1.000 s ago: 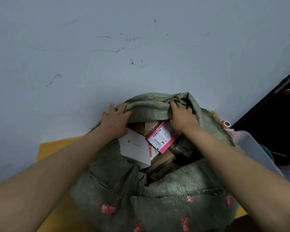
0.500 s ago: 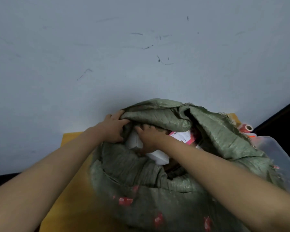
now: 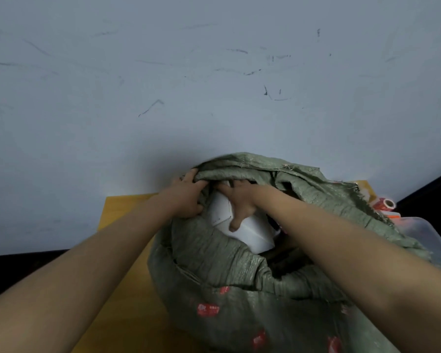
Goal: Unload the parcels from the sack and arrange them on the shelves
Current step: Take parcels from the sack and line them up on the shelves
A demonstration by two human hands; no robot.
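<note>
- A white box [image 3: 250,230] lies in the mouth of the sack [image 3: 234,289], tilted, with its long axis running from upper left, under the sack's far rim, down to lower right; its near right corner sticks up clear of the cloth.
- The sack is grey-green woven cloth with red printed marks on its near side, its rim folded over and bunched; its mouth opens toward the camera.
- The sack sits on a yellow surface [image 3: 127,250], close to that surface's far edge, and leans toward a pale, scuffed wall [image 3: 214,85] with dark scratch marks.
- At the surface's right end a clear plastic bin [image 3: 423,238] stands just beside the sack; a red-and-white tape roll [image 3: 385,203] shows beyond the sack's right rim. Dark areas lie at the far left and far right, below the wall.
- The left hand [image 3: 186,197] grips the sack's far-left rim, fingers curled into the cloth, just left of the box.
- The right hand [image 3: 242,200] is on top of the box: its fingers curl over the far upper end under the folded rim, and the thumb [image 3: 236,221] presses down the near face, so the box is clasped between thumb and fingers.
- The box's left end lies between the two hands, its right end below the right forearm.
</note>
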